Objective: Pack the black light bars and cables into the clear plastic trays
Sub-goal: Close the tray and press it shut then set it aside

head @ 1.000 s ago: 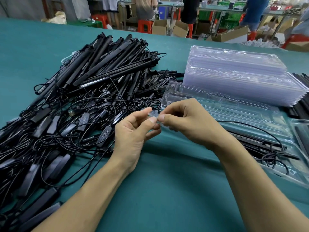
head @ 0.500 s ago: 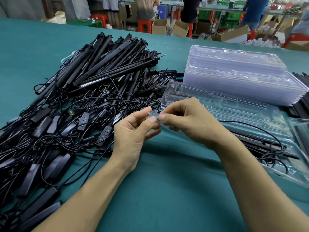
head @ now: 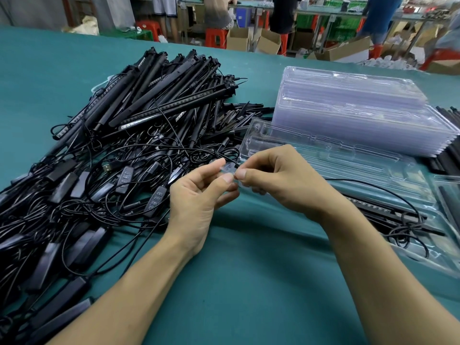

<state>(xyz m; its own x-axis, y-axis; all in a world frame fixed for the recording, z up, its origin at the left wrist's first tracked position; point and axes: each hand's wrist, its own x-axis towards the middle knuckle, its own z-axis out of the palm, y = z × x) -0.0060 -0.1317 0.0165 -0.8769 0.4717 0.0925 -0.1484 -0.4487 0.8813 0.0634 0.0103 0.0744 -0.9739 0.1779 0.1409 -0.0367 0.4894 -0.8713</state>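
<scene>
Fingers of the left hand [head: 196, 197] and right hand [head: 281, 180] pinch the corner of a clear tray [head: 323, 155], unmoved this last second; separating it, I'd judge, stalls the packing. Light bars [head: 149, 95] and cables [head: 99, 185] lie heaped at ten o'clock, spare trays [head: 361, 113] at two, on the teal worktop [head: 249, 282]; workers [head: 281, 13] stand beyond.

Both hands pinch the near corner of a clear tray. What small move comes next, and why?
Probably peel that corner apart. The left hand and the right hand pinch one thin edge of the clear plastic tray from both sides, so its layers seem stuck together.
</scene>
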